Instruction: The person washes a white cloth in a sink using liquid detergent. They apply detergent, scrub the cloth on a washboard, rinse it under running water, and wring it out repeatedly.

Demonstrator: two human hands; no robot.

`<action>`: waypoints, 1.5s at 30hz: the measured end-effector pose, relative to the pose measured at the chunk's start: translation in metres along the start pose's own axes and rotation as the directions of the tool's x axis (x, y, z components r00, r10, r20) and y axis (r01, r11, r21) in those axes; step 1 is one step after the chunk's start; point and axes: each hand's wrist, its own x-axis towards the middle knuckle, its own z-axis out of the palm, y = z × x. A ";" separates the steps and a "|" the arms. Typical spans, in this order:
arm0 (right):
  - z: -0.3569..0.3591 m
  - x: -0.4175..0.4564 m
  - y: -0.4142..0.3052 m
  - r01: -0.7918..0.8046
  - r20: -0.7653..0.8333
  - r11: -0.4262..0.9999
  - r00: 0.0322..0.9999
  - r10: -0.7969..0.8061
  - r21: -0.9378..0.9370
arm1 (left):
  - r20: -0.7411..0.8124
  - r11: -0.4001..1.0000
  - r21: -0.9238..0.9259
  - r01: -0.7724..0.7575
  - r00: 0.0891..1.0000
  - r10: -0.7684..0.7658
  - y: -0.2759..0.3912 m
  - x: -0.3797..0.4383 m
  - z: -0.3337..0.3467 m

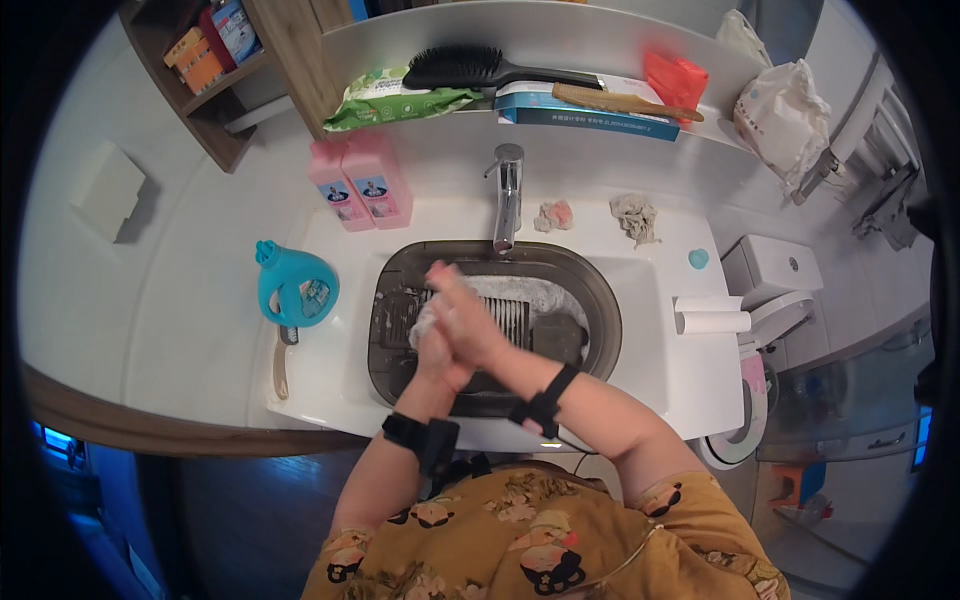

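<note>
Both my hands are pressed together over a dark translucent plastic basin that stands in the white sink. My left hand has white suds or a small wet white cloth against its outer side; blur hides which. Over it lies my right hand, its fingers blurred. Whether anything is held between the palms is hidden. Under the hands a ribbed washboard shows in the basin, with foam along the far side and a dark wet lump at the right. The chrome faucet rises behind the basin.
A teal detergent bottle and a scrub brush are at the left. Two pink bottles stand behind. Crumpled cloths and a white paper roll lie right. A black hairbrush rests on the ledge above.
</note>
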 end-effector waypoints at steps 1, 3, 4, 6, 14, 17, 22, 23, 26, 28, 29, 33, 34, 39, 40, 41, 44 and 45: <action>-0.010 0.007 0.010 0.129 -0.049 0.961 0.988 -0.145 -0.243 | -0.039 0.999 0.041 0.029 0.999 -0.027 -0.002 -0.006 0.004; 0.005 -0.007 0.029 0.043 -0.191 0.995 0.980 -0.060 -0.092 | 0.168 0.993 -0.103 0.065 0.985 -0.047 0.015 -0.009 0.018; 0.015 -0.016 -0.003 0.103 -0.130 0.994 0.986 -0.107 -0.031 | 0.050 0.996 -0.087 -0.020 0.998 0.024 0.025 -0.006 0.009; 0.009 -0.030 -0.067 0.148 0.039 0.989 0.988 -0.148 -0.006 | -0.081 0.987 -0.053 -0.150 0.986 0.146 0.024 -0.002 -0.011; 0.015 -0.026 -0.023 0.050 -0.100 0.999 0.994 -0.050 -0.001 | 0.114 0.993 -0.114 0.039 0.993 -0.026 0.017 -0.004 -0.001; 0.011 -0.012 -0.037 0.153 0.032 0.946 0.988 -0.150 -0.286 | 0.348 0.978 -0.206 -0.016 0.933 0.088 -0.011 0.004 -0.030; -0.015 0.004 0.010 0.086 -0.104 0.985 0.989 -0.102 -0.149 | 0.131 0.993 -0.097 0.064 0.990 -0.051 0.005 -0.010 0.014; -0.006 -0.007 0.002 0.090 -0.033 0.982 0.995 -0.097 -0.169 | 0.150 0.992 -0.123 0.039 0.988 -0.021 0.014 -0.008 0.009; 0.007 -0.018 -0.014 0.132 0.124 0.981 0.986 -0.115 -0.141 | 0.204 0.959 -0.284 -0.019 0.976 0.079 -0.007 -0.005 -0.029; -0.012 0.011 0.007 0.050 0.003 0.985 0.999 -0.050 -0.168 | 0.069 0.999 0.053 0.005 0.998 -0.009 -0.002 -0.011 0.008; -0.020 0.022 0.014 -0.055 -0.104 0.971 0.994 0.031 -0.234 | 0.117 1.000 0.008 0.001 0.993 -0.002 0.005 -0.014 0.015; 0.011 -0.021 -0.042 0.208 -0.109 0.976 0.973 -0.201 0.058 | 0.035 0.988 -0.121 -0.100 0.994 0.105 0.028 0.002 -0.003; 0.010 -0.025 -0.049 0.165 0.028 0.972 0.986 -0.163 -0.168 | 0.001 0.987 -0.129 -0.091 0.996 0.092 0.023 0.003 -0.003; -0.021 0.026 0.006 -0.150 -0.060 0.988 0.987 0.151 0.020 | 0.014 0.994 -0.107 0.026 1.000 -0.024 0.002 -0.004 0.015; -0.005 0.012 0.003 -0.090 -0.059 0.990 0.994 0.097 0.109 | 0.006 0.993 -0.107 0.054 0.999 -0.054 0.013 -0.002 0.007; 0.009 -0.003 0.000 -0.029 -0.050 0.981 0.998 0.039 0.192 | -0.004 0.990 -0.118 0.076 0.997 -0.077 0.020 0.001 0.002; 0.015 -0.008 0.000 0.044 0.003 0.999 0.999 -0.044 0.027 | 0.122 0.991 -0.133 -0.009 0.992 0.025 0.013 0.004 0.004; 0.007 0.014 0.033 -0.006 -0.084 0.999 0.996 0.009 0.044 | 0.170 0.998 -0.069 -0.014 0.985 0.025 0.004 0.008 0.013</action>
